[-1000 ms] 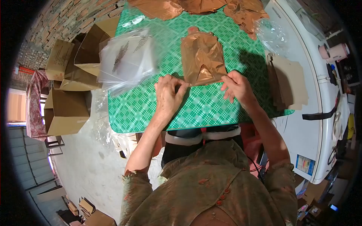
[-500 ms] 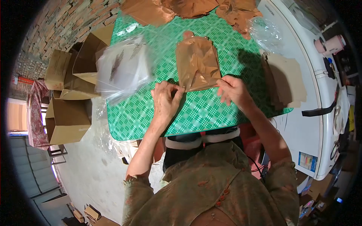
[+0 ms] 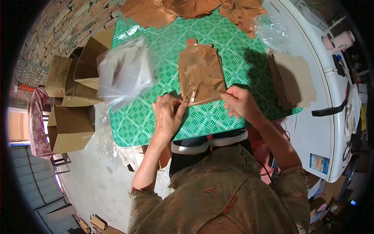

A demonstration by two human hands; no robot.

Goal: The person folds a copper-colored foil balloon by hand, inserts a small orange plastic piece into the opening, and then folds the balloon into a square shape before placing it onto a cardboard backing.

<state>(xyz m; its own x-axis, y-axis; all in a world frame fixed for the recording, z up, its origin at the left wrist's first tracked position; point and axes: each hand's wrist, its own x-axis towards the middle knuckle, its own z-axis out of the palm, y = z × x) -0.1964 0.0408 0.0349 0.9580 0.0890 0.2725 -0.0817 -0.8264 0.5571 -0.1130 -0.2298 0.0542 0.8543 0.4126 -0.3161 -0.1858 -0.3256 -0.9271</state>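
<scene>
A folded, shiny copper-coloured piece of thin material (image 3: 201, 74) lies flat on the green checked tablecloth (image 3: 202, 121). A small rounded tab pokes out at its far end. My left hand (image 3: 168, 113) pinches the near left corner between thumb and fingertips. At the near right corner, the thumb and index finger of my right hand (image 3: 240, 102) are pressed together on the edge, with the other fingers curled loosely. To the left is a stack of clear plastic bags (image 3: 126, 74) with dark print. On the right lies a pile of brown cardboard sheets (image 3: 296, 78).
More copper-coloured pieces (image 3: 194, 8) lie along the far edge, beside crumpled clear plastic (image 3: 271, 30). Open cardboard boxes (image 3: 74, 124) stand left of the table. A white fridge-like appliance (image 3: 311, 128) borders the right side. The table's near edge is close to my lap.
Both hands have drawn the near edge of the copper-coloured piece slightly toward me, and it now looks longer. The view has shifted a little.
</scene>
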